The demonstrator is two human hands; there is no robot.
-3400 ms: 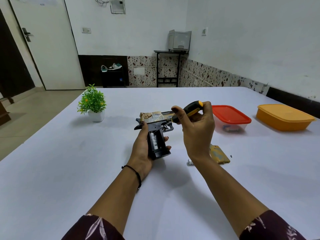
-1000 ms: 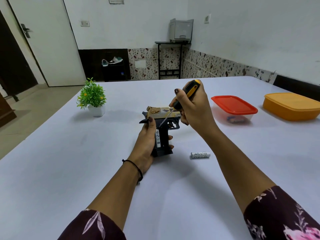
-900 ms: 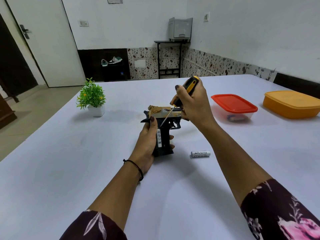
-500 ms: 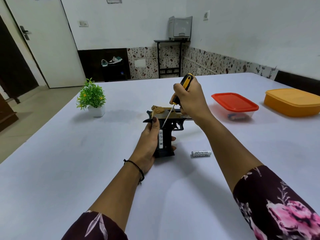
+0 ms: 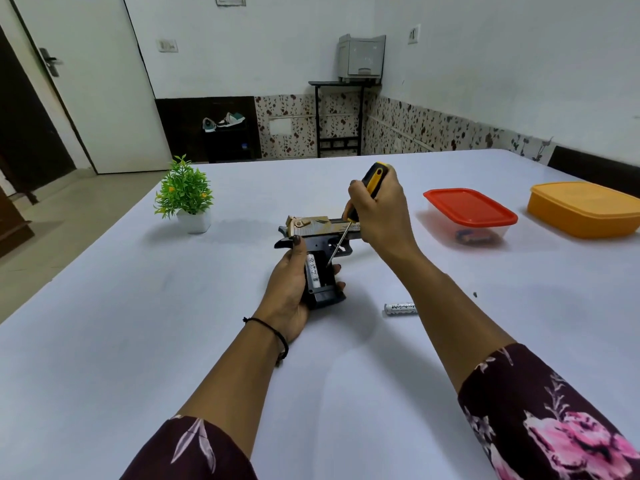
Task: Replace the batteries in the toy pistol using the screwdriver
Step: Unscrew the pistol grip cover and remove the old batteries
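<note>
A black and gold toy pistol (image 5: pixel 320 237) lies in my left hand (image 5: pixel 289 289), which grips its handle from the left. The handle's battery bay is uncovered, with one white battery (image 5: pixel 312 270) still inside at the left. My right hand (image 5: pixel 379 211) grips the black and yellow screwdriver (image 5: pixel 374 174) by its handle, shaft slanting down so the tip sits in the empty right slot of the bay. A loose white battery (image 5: pixel 400 309) lies on the white table (image 5: pixel 138 323) to the right of the pistol, partly behind my right forearm.
A small potted plant (image 5: pixel 185 195) stands at the far left. A clear box with a red lid (image 5: pixel 469 211) and an orange lidded box (image 5: pixel 585 207) sit at the far right. A tiny dark speck (image 5: pixel 475 294) lies right of my forearm.
My right hand has tipped the screwdriver more upright and brought its tip down into the battery bay. A battery now lies loose on the table; the gold cover seen before is out of sight.
</note>
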